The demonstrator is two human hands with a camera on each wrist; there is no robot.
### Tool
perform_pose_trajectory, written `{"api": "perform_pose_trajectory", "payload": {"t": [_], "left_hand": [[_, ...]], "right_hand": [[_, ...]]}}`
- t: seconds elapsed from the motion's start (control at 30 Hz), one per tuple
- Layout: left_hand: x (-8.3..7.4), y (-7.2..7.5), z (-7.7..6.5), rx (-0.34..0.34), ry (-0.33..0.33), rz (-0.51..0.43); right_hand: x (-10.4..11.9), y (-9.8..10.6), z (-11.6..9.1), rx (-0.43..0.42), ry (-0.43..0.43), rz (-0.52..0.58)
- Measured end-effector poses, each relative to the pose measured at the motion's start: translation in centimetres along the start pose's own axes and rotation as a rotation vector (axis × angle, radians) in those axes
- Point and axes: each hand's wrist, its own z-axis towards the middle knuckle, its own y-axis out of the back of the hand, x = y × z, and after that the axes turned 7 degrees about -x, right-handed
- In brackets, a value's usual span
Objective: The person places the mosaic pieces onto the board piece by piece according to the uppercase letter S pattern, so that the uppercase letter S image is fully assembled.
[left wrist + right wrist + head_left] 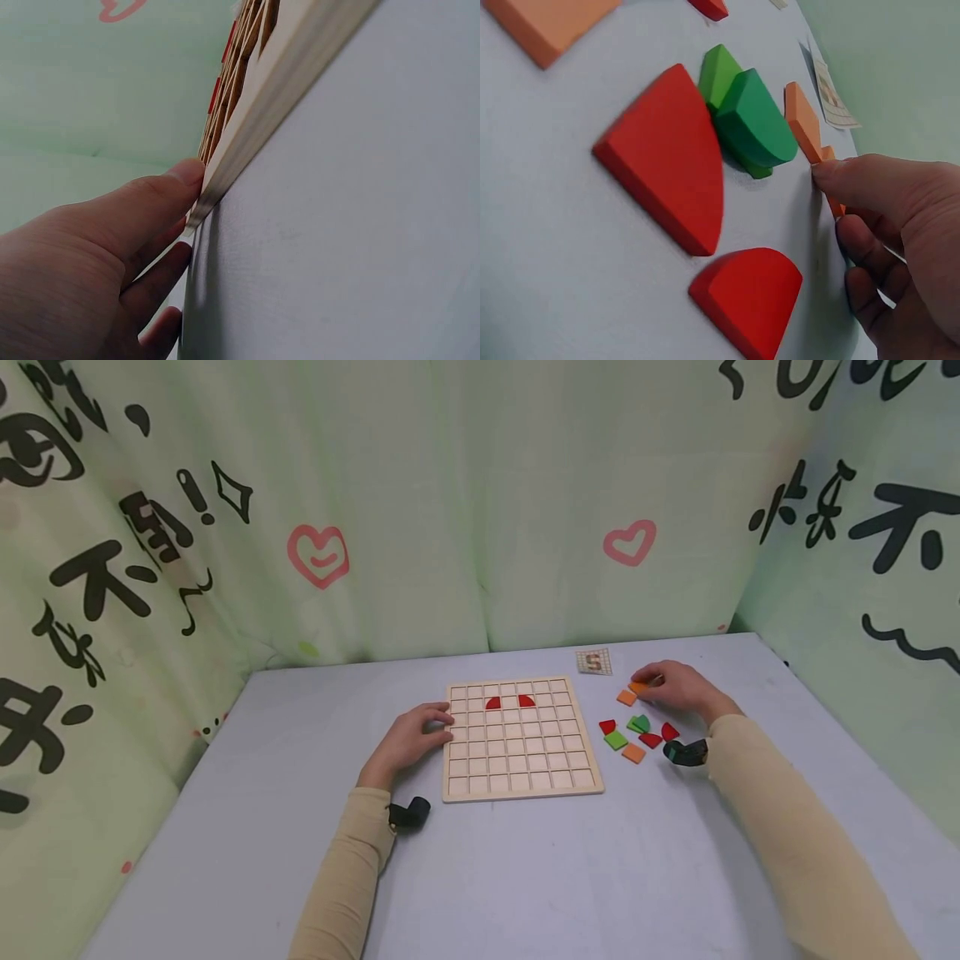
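A wooden grid board (522, 781) lies on the table, with two red quarter-round pieces (492, 703) in cells of an upper row. My left hand (408, 739) is at its left side. In the left wrist view, the thumb (187, 171) touches the board's rim (259, 112), and the other fingers reach toward the same edge. Right of the board, my right hand (678, 685) pinches an orange tile (638, 687) between thumb and fingers, low over the table. Another orange tile (802, 120) lies right beside those fingertips.
Near the right hand lie red quarter-round pieces (667, 165), a dark green piece (754, 120) overlapping a light green tile (718, 75), another light green tile (616, 740) and an orange tile (633, 753). A small pattern card (594, 662) sits behind the board. Curtains (465, 510) surround the table.
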Motion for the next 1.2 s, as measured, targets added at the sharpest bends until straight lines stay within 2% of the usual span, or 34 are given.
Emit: {"api": "perform_pose_trajectory", "payload": {"t": [0.23,0.53,0.73,0.9,1.2], "left_hand": [[0.0,0.0,0.1,0.003,-0.001,0.008],[0.1,0.0,0.1,-0.001,-0.012,0.003],[0.1,0.0,0.1,0.001,-0.010,0.006],[0.1,-0.1,0.2,0.006,0.001,0.004],[0.0,0.1,0.0,-0.001,-0.007,-0.004]], "right_hand": [[0.1,-0.4,-0.1,-0.042,-0.018,-0.004],[0.0,-0.6,-0.2,-0.064,0.019,-0.021],[0.3,-0.9,0.0,-0.103,-0.007,0.005],[1.8,-1.3,0.2,-0.135,-0.004,0.046],[6.1,-2.6,1.3,-0.143,0.088,0.091]]}}
